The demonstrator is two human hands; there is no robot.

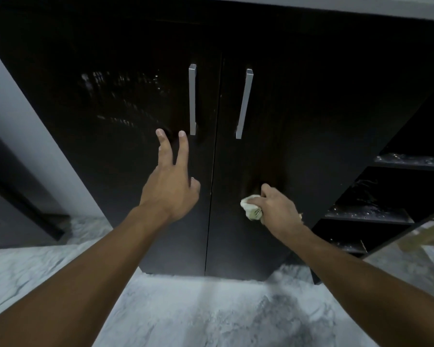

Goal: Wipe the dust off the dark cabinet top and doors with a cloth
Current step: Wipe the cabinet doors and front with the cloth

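A dark cabinet fills the view, with a left door (115, 116) and a right door (298, 126), each bearing a vertical silver handle (192, 98). My right hand (276, 206) grips a bunched pale cloth (251, 207) and presses it against the lower part of the right door. My left hand (171, 181) is held against the left door just below its handle, two fingers stretched straight up. The cabinet top lies out of clear sight along the upper edge.
Dusty open shelves (409, 161) stand to the right of the doors. A grey wall (18, 126) and a dark door run along the left. Pale marbled floor (211, 309) lies below the cabinet. A wooden object (429, 236) shows at the right edge.
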